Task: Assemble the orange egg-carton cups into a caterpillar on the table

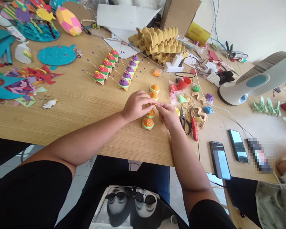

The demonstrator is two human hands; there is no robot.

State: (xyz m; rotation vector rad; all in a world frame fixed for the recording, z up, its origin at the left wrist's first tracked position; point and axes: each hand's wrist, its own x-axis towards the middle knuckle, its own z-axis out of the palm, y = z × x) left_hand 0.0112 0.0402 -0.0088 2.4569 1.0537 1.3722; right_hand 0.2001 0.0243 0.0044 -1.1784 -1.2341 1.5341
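Observation:
My left hand (138, 105) and my right hand (168, 114) meet fingertip to fingertip over a row of egg-carton cups. Pinched between them is a tiny piece of yellow clay (155, 104), mostly covered by the fingers. The near cup (148, 123) of the row has an orange clay top, a pale green band and a yellow face. Just behind it, another orange cup (151, 113) also carries yellow face marks, partly under my hands. Two farther orange cups (154, 88) show no face from here. Black scissors (186, 122) lie right of my right hand.
Red-topped cups (103, 70) and purple-topped cups (127, 76) with sticks stand behind. A red utility knife (194, 127), clay bags and a red cup (184, 83) lie right. Beyond are a white fan (248, 82), phones (220, 159) and egg trays (157, 41). Another person sits far right.

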